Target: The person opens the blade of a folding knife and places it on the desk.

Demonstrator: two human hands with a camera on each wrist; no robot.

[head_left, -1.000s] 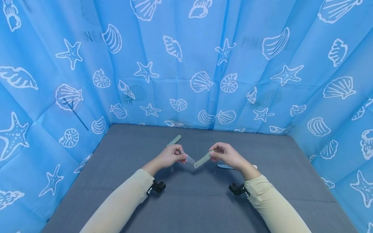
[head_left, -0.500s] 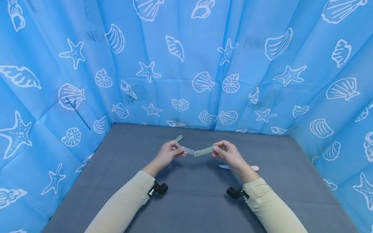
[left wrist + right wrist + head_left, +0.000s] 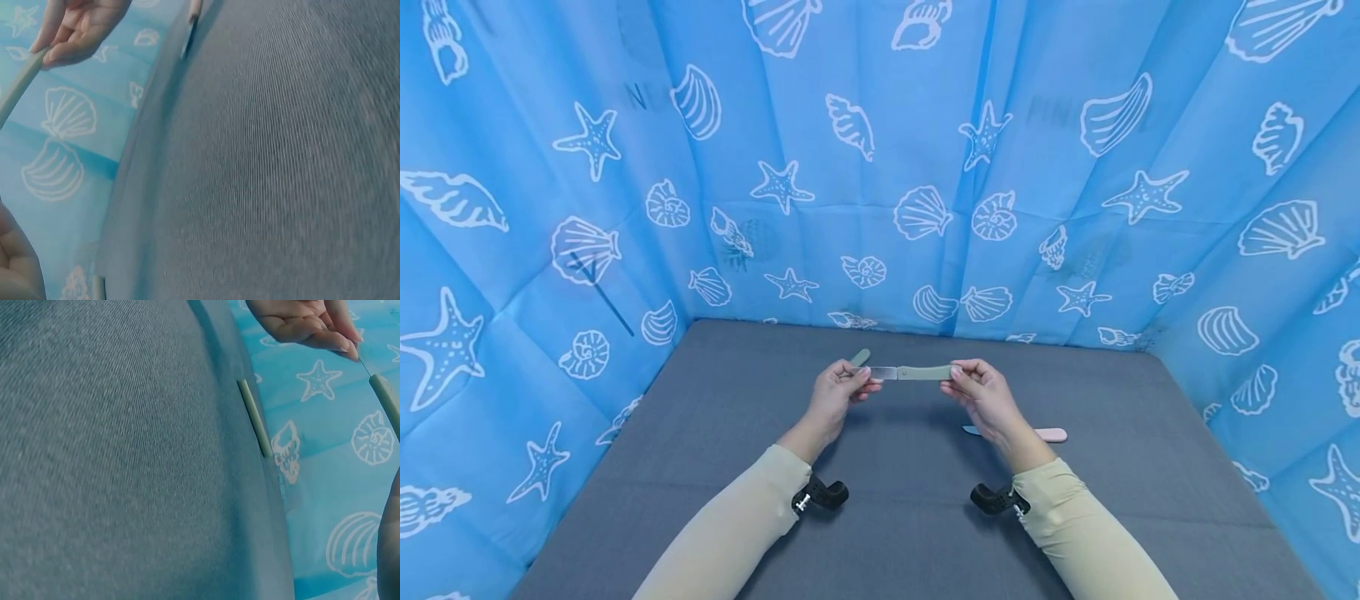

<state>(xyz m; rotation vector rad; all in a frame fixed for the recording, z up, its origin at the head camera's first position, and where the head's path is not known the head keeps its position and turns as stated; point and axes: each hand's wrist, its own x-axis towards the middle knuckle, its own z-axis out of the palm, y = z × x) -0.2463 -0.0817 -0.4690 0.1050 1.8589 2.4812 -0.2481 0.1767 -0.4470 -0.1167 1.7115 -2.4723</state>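
A folding knife with a pale green handle (image 3: 925,373) is held up level over the table, its metal blade (image 3: 884,373) swung out in line with the handle. My left hand (image 3: 837,392) pinches the blade between thumb and fingers, hiding the tip. At the other end, my right hand (image 3: 983,393) pinches the handle's butt. The right wrist view shows the blade edge-on, a thin line from the left hand (image 3: 312,322) to the green handle (image 3: 386,400).
Behind my left hand lies another green-handled piece (image 3: 861,357), whole in the right wrist view. A pink-handled knife (image 3: 1051,434) with its blade out lies partly behind my right wrist. The grey cloth-covered table (image 3: 895,517) ends at a blue shell-patterned curtain (image 3: 880,167).
Blade and handle, bent in a V a second ago, are straightened into one line. Both hands have raised the knife slightly, keeping their pinch on it. The lying pieces stay put.
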